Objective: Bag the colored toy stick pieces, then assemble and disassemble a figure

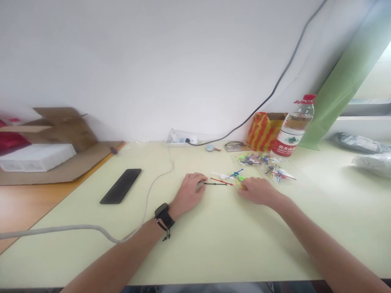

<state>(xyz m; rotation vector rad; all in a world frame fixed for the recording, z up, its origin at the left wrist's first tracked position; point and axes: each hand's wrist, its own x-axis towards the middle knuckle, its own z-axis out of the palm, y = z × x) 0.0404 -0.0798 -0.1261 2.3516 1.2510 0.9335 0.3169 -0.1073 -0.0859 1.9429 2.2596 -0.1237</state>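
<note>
My left hand (190, 190), with a ring on a finger and a black watch (164, 215) on the wrist, rests on the table with its fingers curled. The tail of a thin black plastic arrow (216, 184) is at its fingertips. Just above that one lies a red plastic arrow (221, 181). My right hand (258, 190) is closed on a yellow plastic arrow (240, 185), mostly hidden by the fingers. Beyond it are a green arrow (240, 178), a blue arrow (236, 173) and a white arrow (222, 176).
Bagged coloured arrows (253, 159) lie before a water bottle (288, 136) and a striped bag (261, 132). Left are a black phone (121, 186), a grey cable (148, 199) and an open cardboard box (73, 130). A power strip (180, 141) sits by the wall.
</note>
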